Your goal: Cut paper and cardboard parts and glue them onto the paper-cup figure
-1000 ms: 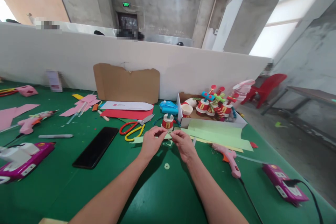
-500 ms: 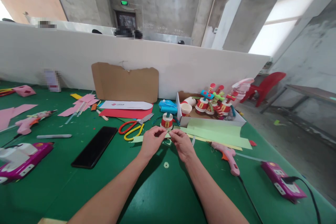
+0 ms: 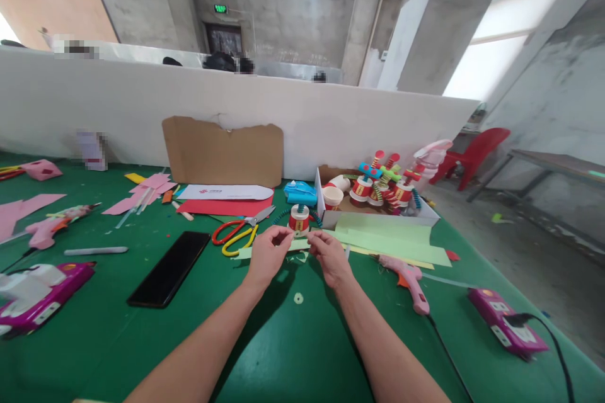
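"2 pinches show on my feed. Anything in them?"

"From this far off, I can't tell. Left hand (image 3: 270, 256) and right hand (image 3: 329, 257) are just apart, thumb meeting forefinger on each. The cup figure (image 3: 299, 219) stands upright right behind them (whether the fingertips touch its base, I can't judge)."

"How would I handle work this fine?"

"I'd keep the pinch light, steady the wrists, and stay off the figure's coiled arms (image 3: 283, 216). The pale paper disc (image 3: 298, 298) lies between the forearms (image 3: 227, 315), so I'd sweep neither inward."

"And the surface, the room?"

"Green table (image 3: 274, 359): scissors (image 3: 251, 221) left of the figure, a pink glue gun (image 3: 413, 286) to the right, a dark phone (image 3: 170, 269) to the left. Behind runs a white partition (image 3: 118, 101); beyond, bare concrete wall (image 3: 293, 0) and 1 lit exit sign (image 3: 220, 9)."
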The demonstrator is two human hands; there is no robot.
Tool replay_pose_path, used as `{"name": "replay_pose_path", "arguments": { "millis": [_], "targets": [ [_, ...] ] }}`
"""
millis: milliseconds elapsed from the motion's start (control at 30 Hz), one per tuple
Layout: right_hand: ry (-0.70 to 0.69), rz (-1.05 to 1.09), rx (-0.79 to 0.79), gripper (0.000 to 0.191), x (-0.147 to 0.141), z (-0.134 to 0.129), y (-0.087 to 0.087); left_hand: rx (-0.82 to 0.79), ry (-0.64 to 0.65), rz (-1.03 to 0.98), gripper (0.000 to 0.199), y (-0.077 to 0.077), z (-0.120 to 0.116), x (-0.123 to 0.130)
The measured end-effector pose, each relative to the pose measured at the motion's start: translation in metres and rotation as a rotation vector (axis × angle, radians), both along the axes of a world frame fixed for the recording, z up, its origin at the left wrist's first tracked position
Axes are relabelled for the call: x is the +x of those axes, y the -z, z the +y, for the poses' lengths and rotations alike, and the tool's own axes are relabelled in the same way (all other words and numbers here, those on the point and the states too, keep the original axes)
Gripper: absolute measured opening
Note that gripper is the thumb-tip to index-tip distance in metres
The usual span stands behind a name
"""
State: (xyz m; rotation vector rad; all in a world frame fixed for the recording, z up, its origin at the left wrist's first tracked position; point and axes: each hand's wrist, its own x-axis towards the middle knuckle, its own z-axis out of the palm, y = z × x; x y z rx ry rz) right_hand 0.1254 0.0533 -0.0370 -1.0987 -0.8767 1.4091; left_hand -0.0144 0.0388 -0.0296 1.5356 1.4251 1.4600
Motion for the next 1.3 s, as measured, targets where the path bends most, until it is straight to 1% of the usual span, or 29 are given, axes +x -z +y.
{"name": "replay_pose_path", "arguments": {
  "millis": [100, 167, 267, 367, 433, 533, 633, 700, 833, 933, 1067, 1167, 1300],
  "targets": [
    [0.151, -0.081, 0.119, 0.019, 0.008, 0.021, -0.009, 0.031, -0.019, 0.087, 0.02, -0.015, 0.004, -0.009],
    [0.192, -0.102, 0.158, 0.017, 0.012, 0.037, -0.016, 0.072, -0.025, 0.181, 0.02, -0.028, 0.011, -0.017],
    [0.175, -0.097, 0.13, 0.013, 0.015, 0.056, -0.022, 0.119, -0.003, 0.305, 0.018, -0.047, 0.028, -0.026],
    [0.19, -0.081, 0.13, 0.012, 0.014, 0.065, -0.023, 0.148, 0.048, 0.409, 0.019, -0.062, 0.047, -0.029],
    [0.177, -0.062, 0.133, 0.013, 0.012, 0.068, -0.023, 0.153, 0.069, 0.47, 0.019, -0.069, 0.059, -0.027],
    [0.081, -0.061, 0.113, 0.011, 0.009, 0.069, -0.025, 0.128, 0.104, 0.542, 0.019, -0.074, 0.072, -0.02],
    [0.047, -0.151, 0.106, 0.01, 0.007, 0.07, -0.029, 0.091, 0.149, 0.587, 0.018, -0.076, 0.082, -0.014],
    [0.01, -0.172, 0.065, 0.014, 0.007, 0.071, -0.033, 0.075, 0.175, 0.606, 0.017, -0.075, 0.087, -0.012],
    [-0.153, -0.043, -0.089, 0.02, 0.009, 0.074, -0.038, 0.072, 0.192, 0.619, 0.017, -0.071, 0.095, -0.011],
    [-0.221, 0.02, -0.117, 0.023, 0.009, 0.076, -0.04, 0.061, 0.21, 0.609, 0.017, -0.066, 0.099, -0.011],
    [-0.248, 0.043, -0.099, 0.025, 0.008, 0.078, -0.038, 0.05, 0.229, 0.604, 0.017, -0.058, 0.102, -0.011],
    [-0.259, 0.047, -0.087, 0.026, 0.009, 0.079, -0.037, 0.073, 0.214, 0.619, 0.015, -0.053, 0.105, -0.009],
    [-0.259, 0.047, -0.078, 0.025, 0.009, 0.079, -0.035, 0.089, 0.186, 0.646, 0.014, -0.051, 0.107, -0.006]
  ]
}}
